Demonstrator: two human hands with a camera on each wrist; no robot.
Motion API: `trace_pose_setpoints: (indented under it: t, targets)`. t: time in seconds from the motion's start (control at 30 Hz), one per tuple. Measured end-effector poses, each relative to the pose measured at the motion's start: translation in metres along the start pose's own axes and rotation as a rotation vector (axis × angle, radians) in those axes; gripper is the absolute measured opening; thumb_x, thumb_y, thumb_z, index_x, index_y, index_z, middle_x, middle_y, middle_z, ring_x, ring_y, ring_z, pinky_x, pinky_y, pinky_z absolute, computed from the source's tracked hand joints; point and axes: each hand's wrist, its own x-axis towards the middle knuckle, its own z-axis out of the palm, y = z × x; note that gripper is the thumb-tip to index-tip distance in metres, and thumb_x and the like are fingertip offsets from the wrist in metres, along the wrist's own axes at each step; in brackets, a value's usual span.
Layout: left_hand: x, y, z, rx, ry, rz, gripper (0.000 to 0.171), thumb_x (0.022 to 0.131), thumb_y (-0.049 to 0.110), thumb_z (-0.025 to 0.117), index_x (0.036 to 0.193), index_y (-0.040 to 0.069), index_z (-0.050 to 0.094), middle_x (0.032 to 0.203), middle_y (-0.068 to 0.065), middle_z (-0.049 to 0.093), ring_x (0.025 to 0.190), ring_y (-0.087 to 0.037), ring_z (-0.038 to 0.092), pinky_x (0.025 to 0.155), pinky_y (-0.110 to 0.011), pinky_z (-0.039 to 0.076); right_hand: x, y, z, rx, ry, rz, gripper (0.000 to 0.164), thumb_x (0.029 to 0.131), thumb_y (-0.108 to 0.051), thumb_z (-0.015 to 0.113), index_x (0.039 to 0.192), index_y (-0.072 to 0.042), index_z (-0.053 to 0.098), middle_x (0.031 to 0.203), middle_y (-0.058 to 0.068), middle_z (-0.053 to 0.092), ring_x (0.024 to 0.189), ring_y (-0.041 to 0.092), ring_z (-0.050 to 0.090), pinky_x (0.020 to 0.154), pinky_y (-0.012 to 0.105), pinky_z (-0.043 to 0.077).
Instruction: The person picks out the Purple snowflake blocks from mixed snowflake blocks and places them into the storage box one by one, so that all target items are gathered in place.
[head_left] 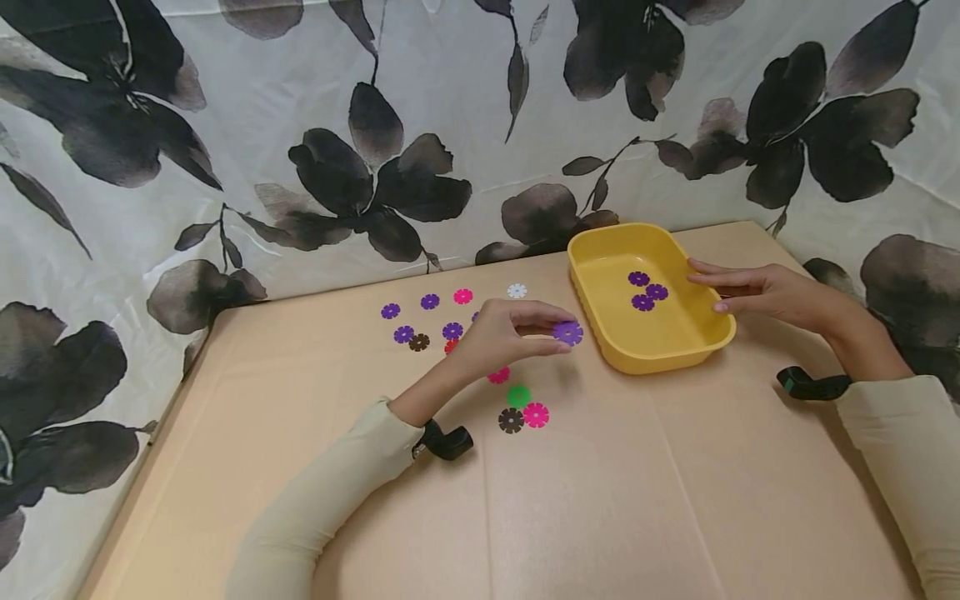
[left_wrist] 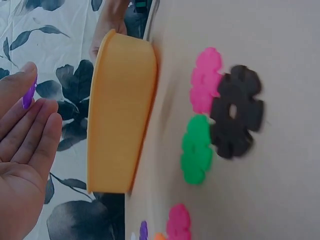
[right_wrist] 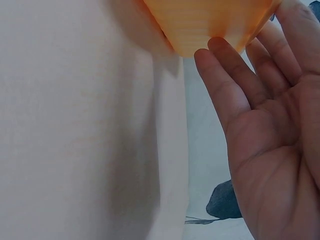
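My left hand [head_left: 504, 335] pinches a purple flower-shaped disc [head_left: 568, 333] between thumb and fingertips, above the table just left of the yellow tray [head_left: 626, 360]. The left wrist view shows this purple disc [left_wrist: 30, 95] edge-on, the other fingers stretched out. Inside the tray lie three purple discs [head_left: 642, 302]. My right hand [head_left: 776, 296] rests its fingers and thumb at the tray's right rim. In the right wrist view, extended fingertips [right_wrist: 216, 45] lie against the tray's outer wall [right_wrist: 205, 25].
Several discs lie left of the tray: purple [head_left: 430, 302], pink [head_left: 462, 296], white [head_left: 517, 290] and brown [head_left: 418, 342]. Nearer are a green disc [head_left: 519, 396], a black disc [head_left: 512, 421] and a pink disc [head_left: 536, 415]. Flowered cloth [head_left: 480, 108] hangs behind the table [head_left: 585, 517].
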Motion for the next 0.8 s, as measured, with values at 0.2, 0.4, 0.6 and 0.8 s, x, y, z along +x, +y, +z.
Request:
trace_pose_setpoints:
  t: [0.2, 0.4, 0.6, 0.8]
  targets:
    - [0.01, 0.005, 0.006, -0.008, -0.013, -0.032, 0.042, 0.084, 0.016, 0.085, 0.123, 0.009, 0.074, 0.112, 0.001, 0.076, 0.102, -0.007, 0.072, 0.093, -0.025, 0.057, 0.0, 0.001, 0.0, 0.005, -0.003, 0.002, 0.051, 0.098, -0.013, 0.068, 0.147, -0.009, 0.054, 0.162, -0.015, 0.035, 0.138, -0.017, 0.028, 0.098, 0.006, 0.037]
    - [0.02, 0.011, 0.011, -0.008, -0.017, -0.044, 0.044, 0.085, 0.017, 0.084, 0.126, 0.008, 0.072, 0.116, -0.001, 0.076, 0.104, -0.007, 0.071, 0.092, -0.024, 0.056, -0.001, 0.002, 0.001, -0.007, 0.007, 0.02, 0.052, 0.098, -0.015, 0.069, 0.148, -0.01, 0.053, 0.161, -0.017, 0.034, 0.139, -0.016, 0.028, 0.099, 0.007, 0.036]
    - [0.028, 0.017, 0.017, -0.033, -0.028, -0.037, 0.043, 0.085, 0.017, 0.084, 0.126, 0.008, 0.072, 0.115, -0.001, 0.076, 0.105, -0.006, 0.071, 0.092, -0.024, 0.057, -0.001, 0.002, 0.001, -0.003, 0.011, 0.012, 0.052, 0.098, -0.014, 0.069, 0.148, -0.01, 0.053, 0.161, -0.018, 0.034, 0.139, -0.016, 0.028, 0.1, 0.008, 0.036]
    - [0.037, 0.021, 0.022, -0.058, -0.057, -0.038, 0.041, 0.087, 0.016, 0.082, 0.126, 0.008, 0.072, 0.114, -0.001, 0.076, 0.103, -0.005, 0.071, 0.09, -0.025, 0.058, -0.001, 0.0, 0.0, -0.027, 0.007, -0.005, 0.053, 0.098, -0.014, 0.069, 0.148, -0.011, 0.053, 0.161, -0.016, 0.034, 0.138, -0.017, 0.029, 0.099, 0.008, 0.037]
